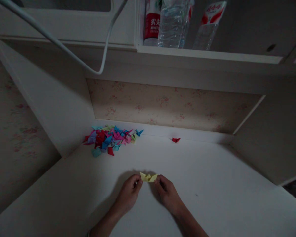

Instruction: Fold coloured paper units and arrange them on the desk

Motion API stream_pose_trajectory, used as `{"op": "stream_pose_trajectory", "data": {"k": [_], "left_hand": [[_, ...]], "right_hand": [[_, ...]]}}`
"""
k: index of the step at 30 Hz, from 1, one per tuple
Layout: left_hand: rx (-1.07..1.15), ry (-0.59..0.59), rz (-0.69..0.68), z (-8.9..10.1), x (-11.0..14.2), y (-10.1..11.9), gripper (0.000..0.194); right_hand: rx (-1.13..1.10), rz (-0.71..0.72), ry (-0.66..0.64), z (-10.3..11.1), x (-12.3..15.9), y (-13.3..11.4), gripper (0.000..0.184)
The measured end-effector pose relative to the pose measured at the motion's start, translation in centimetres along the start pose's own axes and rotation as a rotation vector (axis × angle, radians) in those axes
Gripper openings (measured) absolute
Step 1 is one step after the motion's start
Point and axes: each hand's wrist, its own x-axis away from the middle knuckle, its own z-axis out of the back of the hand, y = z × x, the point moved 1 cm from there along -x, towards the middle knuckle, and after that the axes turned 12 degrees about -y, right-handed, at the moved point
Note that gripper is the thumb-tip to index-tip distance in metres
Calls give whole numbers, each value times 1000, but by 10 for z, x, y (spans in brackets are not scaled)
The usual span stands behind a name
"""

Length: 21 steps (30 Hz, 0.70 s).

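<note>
A small yellow folded paper boat is held between my two hands, just above the white tabletop. Thumb and fingers of my left hand pinch its left end. My right hand pinches the right end in the same way. The boat's pointed ends angle upward, and a small raised fold shows in its middle. Farther back on the left lies a heap of colourful folded paper pieces. One small red folded paper piece sits alone near the back edge.
Above the table, a shelf holds clear plastic bottles and a red-labelled bottle. A white bent rod hangs across the upper left. Side panels enclose the table, with flowered wallpaper behind.
</note>
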Motion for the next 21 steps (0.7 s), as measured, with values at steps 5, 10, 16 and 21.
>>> {"op": "stream_pose_trajectory", "data": {"k": [5, 10, 16, 21], "left_hand": [[-6, -25, 15, 0, 0, -4, 35], [-86, -35, -47, 0, 0, -5, 28], [-159, -53, -86, -2, 2, 0, 26], [-203, -43, -90, -4, 3, 4, 24]], "right_hand": [[-94, -33, 31, 1, -1, -1, 29], [-168, -48, 95, 3, -1, -4, 30], [-365, -140, 90, 2, -7, 5, 35], [-465, -143, 27, 12, -18, 1, 35]]}}
